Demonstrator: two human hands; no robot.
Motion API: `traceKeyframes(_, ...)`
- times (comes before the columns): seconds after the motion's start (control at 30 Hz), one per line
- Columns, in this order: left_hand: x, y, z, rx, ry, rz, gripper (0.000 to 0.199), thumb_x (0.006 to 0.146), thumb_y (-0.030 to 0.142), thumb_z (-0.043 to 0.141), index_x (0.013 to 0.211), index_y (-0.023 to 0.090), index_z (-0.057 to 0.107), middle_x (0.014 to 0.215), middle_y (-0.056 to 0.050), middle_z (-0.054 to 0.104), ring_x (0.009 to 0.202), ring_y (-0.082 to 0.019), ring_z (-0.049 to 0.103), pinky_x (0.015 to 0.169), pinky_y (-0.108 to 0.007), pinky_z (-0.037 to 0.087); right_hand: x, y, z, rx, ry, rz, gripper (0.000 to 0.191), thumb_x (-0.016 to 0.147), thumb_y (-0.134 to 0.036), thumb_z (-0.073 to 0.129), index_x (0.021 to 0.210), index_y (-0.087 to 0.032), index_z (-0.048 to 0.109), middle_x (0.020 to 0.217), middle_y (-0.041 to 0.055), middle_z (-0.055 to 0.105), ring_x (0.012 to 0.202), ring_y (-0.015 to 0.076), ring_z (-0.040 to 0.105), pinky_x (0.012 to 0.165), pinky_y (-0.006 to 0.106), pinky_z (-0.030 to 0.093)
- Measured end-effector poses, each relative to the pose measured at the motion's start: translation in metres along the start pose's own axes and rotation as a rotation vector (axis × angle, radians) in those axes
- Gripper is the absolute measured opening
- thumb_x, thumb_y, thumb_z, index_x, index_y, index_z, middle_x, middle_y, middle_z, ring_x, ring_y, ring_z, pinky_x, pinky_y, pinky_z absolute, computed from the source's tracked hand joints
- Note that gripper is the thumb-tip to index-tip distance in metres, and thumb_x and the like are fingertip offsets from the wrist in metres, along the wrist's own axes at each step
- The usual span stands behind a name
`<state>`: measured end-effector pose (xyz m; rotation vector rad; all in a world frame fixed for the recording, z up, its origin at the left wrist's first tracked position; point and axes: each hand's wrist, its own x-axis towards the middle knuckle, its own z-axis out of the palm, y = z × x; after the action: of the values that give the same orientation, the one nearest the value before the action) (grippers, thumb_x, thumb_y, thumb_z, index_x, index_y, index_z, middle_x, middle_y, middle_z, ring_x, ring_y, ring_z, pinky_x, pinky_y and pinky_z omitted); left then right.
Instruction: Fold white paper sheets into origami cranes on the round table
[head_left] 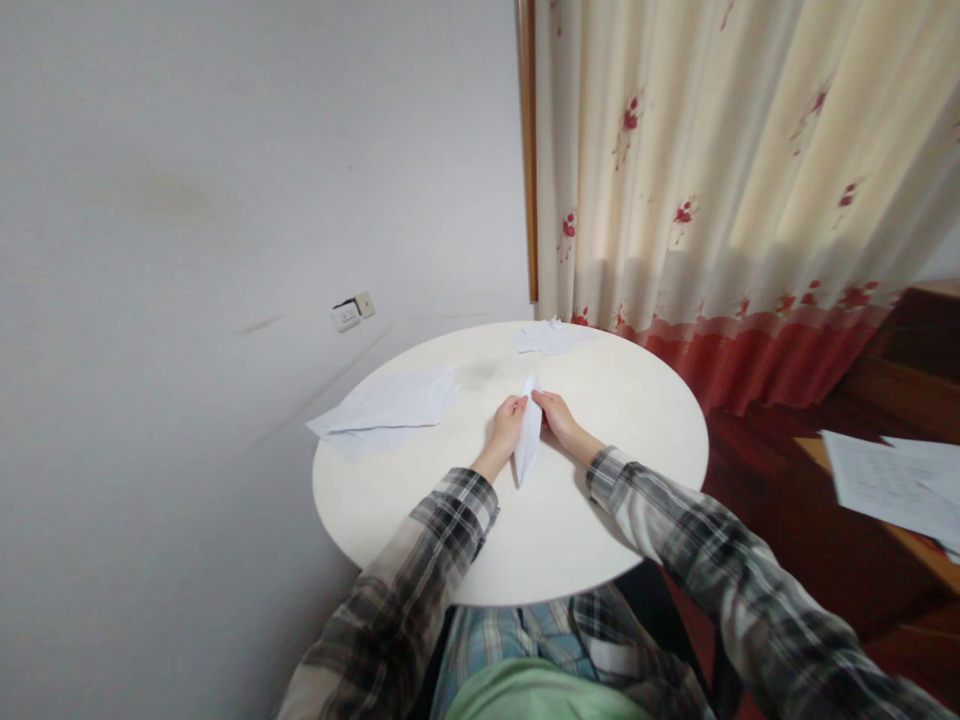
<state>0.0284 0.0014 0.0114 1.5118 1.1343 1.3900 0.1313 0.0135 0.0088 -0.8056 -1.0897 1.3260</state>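
Cream curtains (675,170) with red flowers hang beyond the far right edge of a round white tabletop (630,420). Over its middle, the left hand (510,420) and right hand (559,415) have their fingers closed on opposite sides of a folded white paper (528,445), its pointed end toward the near edge. Loose sheets (390,398) jut past the left edge; crumpled paper (551,338) lies by the far edge.

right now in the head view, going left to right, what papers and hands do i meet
Pile of white sheets → left hand → folded paper → right hand → papers at the right edge
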Motion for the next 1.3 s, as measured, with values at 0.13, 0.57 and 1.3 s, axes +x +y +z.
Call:
traceKeyframes(0.13,-0.002,0.001,-0.001,-0.078,-0.026,-0.059,0.024,0.074,0.037,0.055,0.066,0.015,0.050,0.059,0.003,0.049,0.056,-0.010,0.044,0.054,-0.021,0.035,0.001,0.003,-0.001,-0.012,0.012,-0.013,0.036,0.057,-0.050,0.062,0.055,-0.018,0.048,0.043,-0.0058,0.043,0.041,0.0075,0.035,0.042,0.023,0.026)
traceKeyframes(0.57,-0.008,0.009,0.002,-0.263,-0.314,-0.182,0.041,0.067,0.027,0.065,0.103,0.011,0.056,0.096,-0.009,0.064,0.081,-0.017,0.057,0.074,-0.028,0.042,-0.001,-0.004,-0.005,-0.185,0.201,-0.252,0.032,0.067,-0.046,0.049,0.053,-0.018,0.045,0.051,-0.0041,0.043,0.052,0.0097,0.036,0.050,0.024,0.030)
traceKeyframes(1.3,-0.011,0.014,0.000,-0.052,-0.181,-0.132,0.019,0.068,0.021,0.063,0.083,0.010,0.061,0.074,-0.003,0.064,0.066,-0.013,0.055,0.060,-0.023,0.042,-0.011,-0.014,-0.004,0.092,-0.048,0.035,0.028,0.048,-0.028,0.075,0.063,-0.012,0.059,0.059,0.0003,0.060,0.052,0.0102,0.051,0.055,0.025,0.038)
